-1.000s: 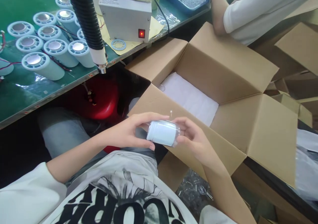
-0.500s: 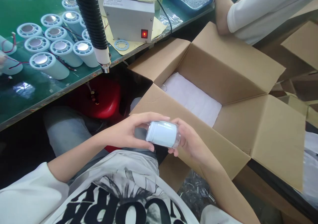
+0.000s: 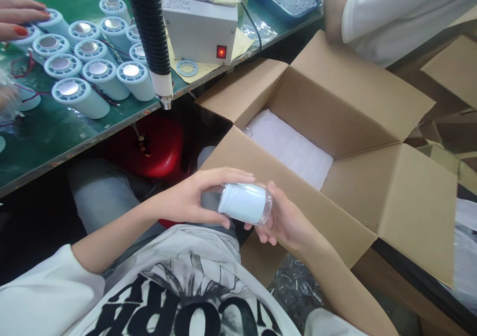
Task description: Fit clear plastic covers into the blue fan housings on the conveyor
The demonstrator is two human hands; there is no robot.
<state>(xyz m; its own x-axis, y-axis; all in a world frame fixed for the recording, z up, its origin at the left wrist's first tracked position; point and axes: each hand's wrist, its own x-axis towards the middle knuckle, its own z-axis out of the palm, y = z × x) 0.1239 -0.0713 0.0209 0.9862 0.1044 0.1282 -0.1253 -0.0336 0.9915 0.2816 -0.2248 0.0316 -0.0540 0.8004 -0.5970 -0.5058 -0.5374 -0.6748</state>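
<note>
A light blue cylinder [image 3: 244,203] with a clear plastic cover at its right end lies almost level above my lap. My left hand [image 3: 199,194] wraps round its left end, thumb below and fingers along the top. At the clear end, my right hand [image 3: 281,216] holds the cover, with its fingertips curled underneath. Part of the cylinder's far side is hidden behind my fingers. Just beyond my hands is the near flap of an open cardboard box [image 3: 290,187], which has a white sheet [image 3: 288,144] inside.
Several blue cylinders [image 3: 82,100] with wires stand on the green bench [image 3: 33,137]. Another person's hand [image 3: 22,15] is over them. A black hose [image 3: 147,23] hangs before a grey machine [image 3: 201,23] with a lit red switch. Clear plastic pieces [image 3: 296,286] lie below my right arm.
My right hand has shifted slightly down at the clear end, and more of the cover shows. Another person's hand has come in over the cylinders at upper left.
</note>
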